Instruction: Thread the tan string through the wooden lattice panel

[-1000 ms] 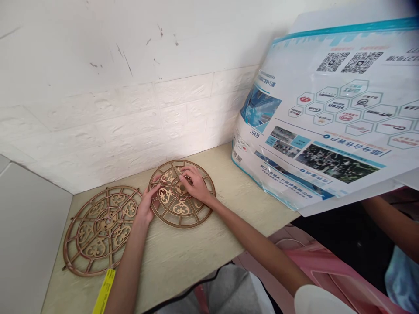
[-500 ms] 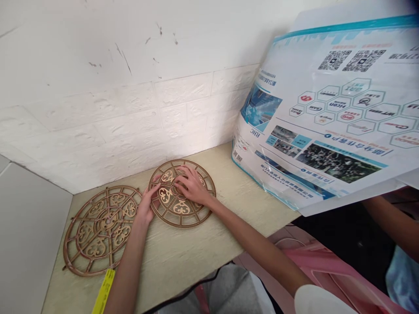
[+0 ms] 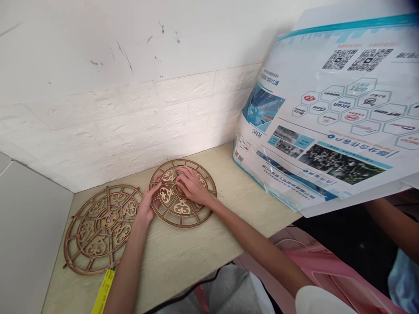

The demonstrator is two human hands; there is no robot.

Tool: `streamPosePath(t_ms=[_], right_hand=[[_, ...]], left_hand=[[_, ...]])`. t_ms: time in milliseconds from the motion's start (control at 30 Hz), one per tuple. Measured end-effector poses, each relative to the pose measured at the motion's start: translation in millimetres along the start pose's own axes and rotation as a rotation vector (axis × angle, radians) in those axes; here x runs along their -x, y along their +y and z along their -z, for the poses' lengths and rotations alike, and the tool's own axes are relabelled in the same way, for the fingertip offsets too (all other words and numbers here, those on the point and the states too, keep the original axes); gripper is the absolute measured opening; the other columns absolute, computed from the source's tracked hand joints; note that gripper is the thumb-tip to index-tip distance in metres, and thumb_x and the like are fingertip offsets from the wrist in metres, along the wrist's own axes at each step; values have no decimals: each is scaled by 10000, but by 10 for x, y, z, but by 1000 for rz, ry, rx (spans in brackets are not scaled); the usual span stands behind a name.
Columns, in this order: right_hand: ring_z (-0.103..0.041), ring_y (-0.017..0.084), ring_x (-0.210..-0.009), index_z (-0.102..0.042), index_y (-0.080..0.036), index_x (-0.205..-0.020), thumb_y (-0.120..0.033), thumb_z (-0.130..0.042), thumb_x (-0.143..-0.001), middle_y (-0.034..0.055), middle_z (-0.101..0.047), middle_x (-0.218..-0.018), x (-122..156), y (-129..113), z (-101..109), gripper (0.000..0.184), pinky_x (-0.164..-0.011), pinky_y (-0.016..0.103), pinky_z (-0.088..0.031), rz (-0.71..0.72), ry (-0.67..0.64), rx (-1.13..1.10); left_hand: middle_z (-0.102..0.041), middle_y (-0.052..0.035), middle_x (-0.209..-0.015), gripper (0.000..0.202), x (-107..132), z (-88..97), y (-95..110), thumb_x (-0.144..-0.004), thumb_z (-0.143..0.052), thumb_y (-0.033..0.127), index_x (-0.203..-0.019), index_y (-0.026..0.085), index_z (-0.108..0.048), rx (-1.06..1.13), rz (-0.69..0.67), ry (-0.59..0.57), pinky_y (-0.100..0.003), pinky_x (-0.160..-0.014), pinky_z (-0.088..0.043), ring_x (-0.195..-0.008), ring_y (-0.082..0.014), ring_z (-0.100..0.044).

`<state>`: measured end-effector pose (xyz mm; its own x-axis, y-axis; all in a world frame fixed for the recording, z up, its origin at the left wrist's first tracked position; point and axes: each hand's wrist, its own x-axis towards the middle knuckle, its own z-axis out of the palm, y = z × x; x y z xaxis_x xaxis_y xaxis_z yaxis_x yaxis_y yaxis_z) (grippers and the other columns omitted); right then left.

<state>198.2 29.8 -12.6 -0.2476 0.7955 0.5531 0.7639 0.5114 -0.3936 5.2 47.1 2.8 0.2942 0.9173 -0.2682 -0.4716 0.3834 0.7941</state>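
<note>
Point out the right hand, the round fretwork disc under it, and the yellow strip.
right hand [image 3: 193, 186]: head view, on the back of the hand.
round fretwork disc [image 3: 182, 208]: head view, on a lower scroll motif.
yellow strip [image 3: 104, 292]: head view, on its middle.

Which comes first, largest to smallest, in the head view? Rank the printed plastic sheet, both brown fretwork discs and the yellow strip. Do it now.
1. Printed plastic sheet
2. Left fretwork disc and right fretwork disc: they look alike, so they stay unranked, as camera nearness could explain any difference.
3. Yellow strip
</note>
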Motion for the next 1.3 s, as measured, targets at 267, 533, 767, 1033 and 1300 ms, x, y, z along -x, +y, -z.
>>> streamPosePath(t_ms=[267, 533, 767, 1033, 1300], right_hand=[[-452, 159, -1270, -609, -158, -765, -357, -466, -915, 21, -612, -1198, 27, 40, -32, 287, -1121, 416, -408, 80, 85, -44], [-353, 201, -1365, -621, -282, -1158, -359, -515, -883, 39, -444, -1415, 39, 33, -47, 305, -1135, 466, -397, 199, 30, 48], [-323, 206, -1391, -607, -172, -883, -143, -493, -774, 39, -429, -1423, 47, 45, -45, 160, -1176, 482, -372, 204, -24, 14], [-355, 194, -1369, -565, -167, -888, -225, -504, -829, 40, -452, -1412, 46, 31, -55, 103, -1161, 459, -397, 173, 0, 32], [-442, 149, -1282, -612, -170, -871, -304, -451, -920, 40, -534, -1323, 42, 44, -54, 215, -1128, 398, -423, 142, 107, 7]], left_hand=[[-679, -103, -1147, 549, -26, 36, -10, -749, -745, 155, -1281, 164, -610, -4, 6, 9, -250, -803, -547, -889, -170, -672], [-654, -111, -1209, 570, -33, 58, -16, -757, -749, 163, -1307, 181, -597, -3, -5, -25, -239, -776, -549, -907, -162, -667], [-660, -111, -1199, 560, -43, 67, -29, -750, -755, 163, -1289, 165, -605, 11, 4, -17, -246, -801, -551, -912, -170, -674], [-661, -105, -1196, 559, -55, 77, -31, -749, -756, 158, -1287, 174, -606, 15, -1, -36, -246, -819, -544, -936, -168, -668], [-674, -106, -1149, 511, -30, 35, -8, -748, -743, 141, -1247, 152, -633, 35, 24, 8, -255, -802, -547, -888, -166, -667]])
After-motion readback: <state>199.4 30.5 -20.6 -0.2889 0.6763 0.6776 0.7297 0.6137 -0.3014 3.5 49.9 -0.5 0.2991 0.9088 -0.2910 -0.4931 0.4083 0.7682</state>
